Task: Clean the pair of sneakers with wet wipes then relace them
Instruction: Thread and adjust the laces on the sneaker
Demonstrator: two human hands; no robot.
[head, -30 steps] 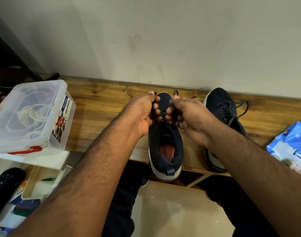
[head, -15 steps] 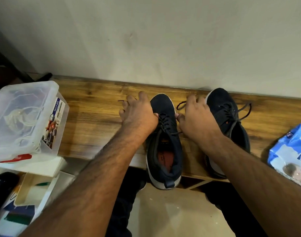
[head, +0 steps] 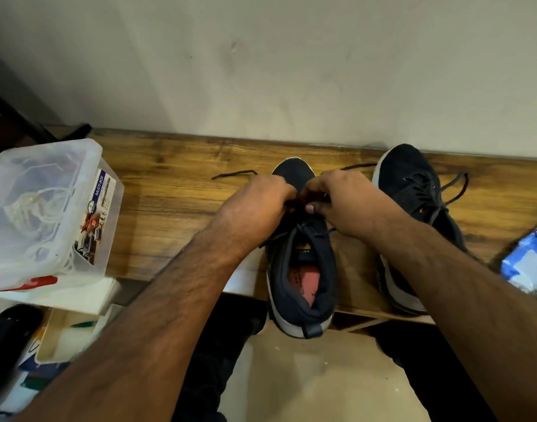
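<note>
Head view: clear box [head: 47, 208] with cords [head: 26, 205].

Both forearms are bare to the lower frame edge, hairy along their length, with no sleeves showing. The left hand [head: 255, 205] and right hand [head: 343, 202] wear no gloves. Dark trousers [head: 212, 360] cover the legs.

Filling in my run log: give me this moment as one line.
stage: relacing | left hand: pinching lace | right hand: pinching lace | near sneaker: being laced | far sneaker: laced, on shelf
</note>
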